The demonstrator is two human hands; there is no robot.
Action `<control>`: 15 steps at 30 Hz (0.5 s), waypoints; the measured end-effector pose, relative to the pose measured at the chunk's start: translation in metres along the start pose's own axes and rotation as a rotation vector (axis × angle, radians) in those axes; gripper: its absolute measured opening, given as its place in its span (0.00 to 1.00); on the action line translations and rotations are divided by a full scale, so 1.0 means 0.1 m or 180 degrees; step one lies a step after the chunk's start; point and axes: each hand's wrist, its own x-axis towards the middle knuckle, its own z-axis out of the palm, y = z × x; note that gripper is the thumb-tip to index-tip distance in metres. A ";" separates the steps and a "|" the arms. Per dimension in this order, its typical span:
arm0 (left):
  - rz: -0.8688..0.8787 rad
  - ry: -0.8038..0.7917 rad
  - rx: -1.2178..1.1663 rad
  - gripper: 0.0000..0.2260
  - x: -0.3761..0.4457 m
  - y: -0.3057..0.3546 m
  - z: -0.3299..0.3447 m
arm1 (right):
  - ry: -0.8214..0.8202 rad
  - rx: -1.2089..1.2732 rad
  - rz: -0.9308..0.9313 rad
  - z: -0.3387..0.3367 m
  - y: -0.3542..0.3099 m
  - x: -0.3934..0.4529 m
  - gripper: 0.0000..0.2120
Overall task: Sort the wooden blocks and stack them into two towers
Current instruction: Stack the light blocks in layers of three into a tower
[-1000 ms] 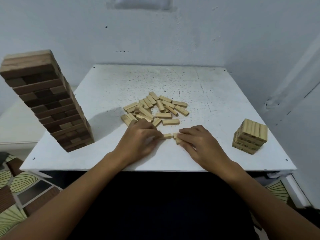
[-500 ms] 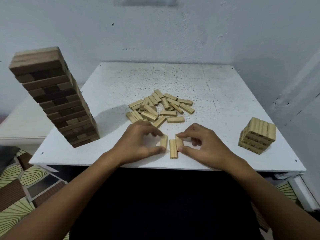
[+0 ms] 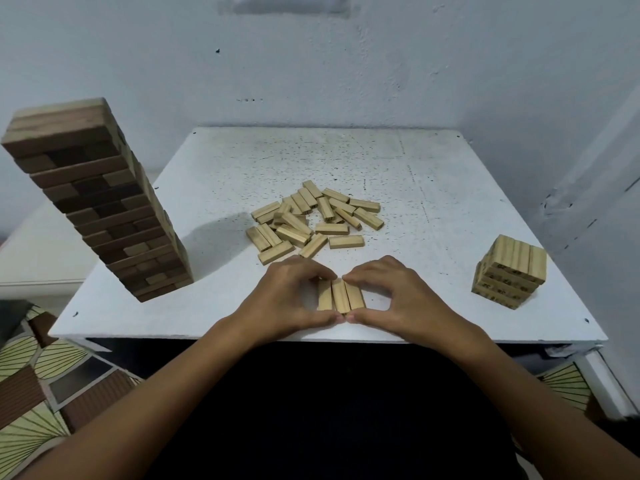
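**Near the front edge: three light blocks squared up between both hands**

Up at the front edge of the white table (image 3: 450, 174), three pale blocks (image 3: 340, 295) lie flat side by side, long axes pointing away from the person. The left hand (image 3: 287, 299) pinches the row from its side, fingertips at the far ends and thumb at the near ends, and the right hand (image 3: 398, 296) mirrors it, so both are grasping the same little row.

What matters next, I reckon: the short light tower (image 3: 510, 271) sits well off to the right, so the right hand is the nearer one for carrying the row over. Its top layer also seems to run away from the person, so I'd guess the row needs turning crosswise first.

Loose pile of pale blocks (image 3: 311, 223) waits just beyond the hands. Tall dark tower (image 3: 100, 202) stands at the left, looks finished.
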 end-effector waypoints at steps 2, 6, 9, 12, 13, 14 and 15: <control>-0.0094 -0.0032 -0.0005 0.28 0.00 0.04 0.00 | -0.0028 0.0018 0.0005 0.00 -0.01 0.00 0.27; -0.0100 -0.0095 -0.0005 0.30 -0.02 0.05 -0.02 | -0.0124 0.0374 0.0200 -0.12 -0.01 -0.01 0.25; -0.0155 -0.0058 0.0009 0.26 -0.04 0.02 -0.03 | -0.0041 0.0393 0.0306 -0.19 0.04 0.00 0.19; -0.0146 -0.0002 -0.0028 0.19 -0.04 0.01 -0.01 | -0.0049 0.0317 0.0206 -0.18 0.07 0.04 0.14; -0.0125 0.0025 -0.0009 0.18 -0.04 0.01 0.00 | -0.0035 0.0295 0.0133 -0.17 0.07 0.04 0.12; -0.0099 0.0058 0.0011 0.17 -0.04 0.01 0.01 | -0.0002 0.0265 0.0064 -0.15 0.07 0.05 0.10; -0.0074 0.0095 0.0017 0.18 -0.03 0.01 0.01 | 0.0037 0.0231 0.0018 -0.14 0.07 0.05 0.09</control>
